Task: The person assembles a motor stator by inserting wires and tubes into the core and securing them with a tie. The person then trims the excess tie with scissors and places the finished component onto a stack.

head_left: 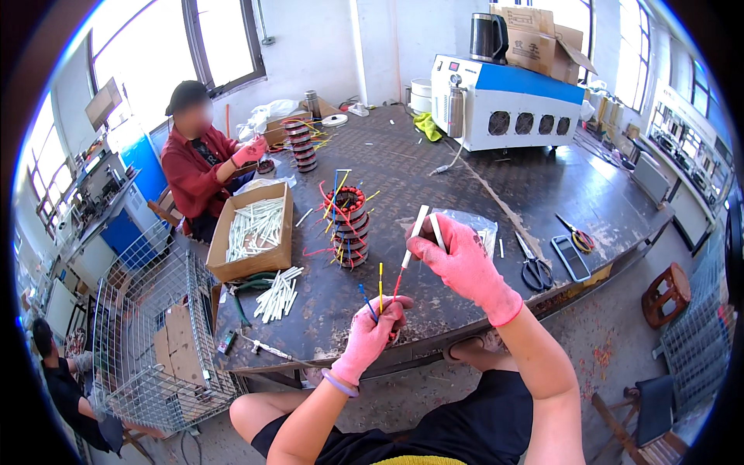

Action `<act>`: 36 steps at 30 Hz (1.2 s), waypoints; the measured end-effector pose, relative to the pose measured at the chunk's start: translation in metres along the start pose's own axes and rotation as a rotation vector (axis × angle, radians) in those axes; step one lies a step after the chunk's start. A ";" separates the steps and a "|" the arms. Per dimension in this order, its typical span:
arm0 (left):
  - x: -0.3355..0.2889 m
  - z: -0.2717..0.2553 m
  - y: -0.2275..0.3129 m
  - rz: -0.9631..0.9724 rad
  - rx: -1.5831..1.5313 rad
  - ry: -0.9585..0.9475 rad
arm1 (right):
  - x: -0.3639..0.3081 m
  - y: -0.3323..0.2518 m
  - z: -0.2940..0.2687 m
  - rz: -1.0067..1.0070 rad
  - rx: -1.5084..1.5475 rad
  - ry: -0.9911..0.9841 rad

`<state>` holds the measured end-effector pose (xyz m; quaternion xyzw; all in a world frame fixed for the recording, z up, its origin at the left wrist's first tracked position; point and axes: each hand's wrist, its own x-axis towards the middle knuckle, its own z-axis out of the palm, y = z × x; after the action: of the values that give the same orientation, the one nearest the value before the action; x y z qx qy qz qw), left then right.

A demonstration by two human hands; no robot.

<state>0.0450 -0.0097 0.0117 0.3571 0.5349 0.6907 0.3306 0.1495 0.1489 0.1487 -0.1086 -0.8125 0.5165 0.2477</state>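
Observation:
My left hand (364, 341), in a pink glove, is closed around the lower part of a red wire (398, 287), a yellow wire (380, 280) and a blue wire (367, 301). Anything these wires lead to is hidden by the hand. In my gloved right hand (471, 267), a white sleeve tube (416, 234) is pinched between thumb and finger. Its lower end meets the top of the red wire. A second white tube (438, 232) sticks up from the same hand. Beyond my left hand stands a stack of ring-shaped wound cores (350, 232) with coloured wire ends.
A cardboard box (249, 267) of white tubes stands left, with loose tubes (277, 296) beside it. Scissors (535, 271), a phone (571, 258) and colourful-handled snips (579, 237) lie right. A co-worker (203, 155) sits across the left corner. A blue-white machine (504, 108) stands at the back.

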 end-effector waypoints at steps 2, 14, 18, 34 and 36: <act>0.000 0.000 0.001 -0.004 0.007 0.000 | -0.001 0.009 0.006 -0.081 -0.065 0.011; 0.002 -0.005 0.007 0.134 0.212 -0.010 | -0.023 0.033 0.034 -0.090 -0.202 -0.137; 0.006 -0.019 0.009 0.345 0.357 0.111 | -0.031 0.030 0.036 0.029 -0.172 -0.140; 0.026 -0.001 0.061 0.340 0.148 0.062 | -0.032 0.056 0.053 -0.432 -0.321 0.118; 0.026 -0.004 0.060 0.375 0.163 0.057 | -0.033 0.055 0.054 -0.401 -0.322 0.125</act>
<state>0.0237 -0.0019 0.0729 0.4562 0.5223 0.7045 0.1508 0.1455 0.1165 0.0716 -0.0150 -0.8727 0.3134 0.3742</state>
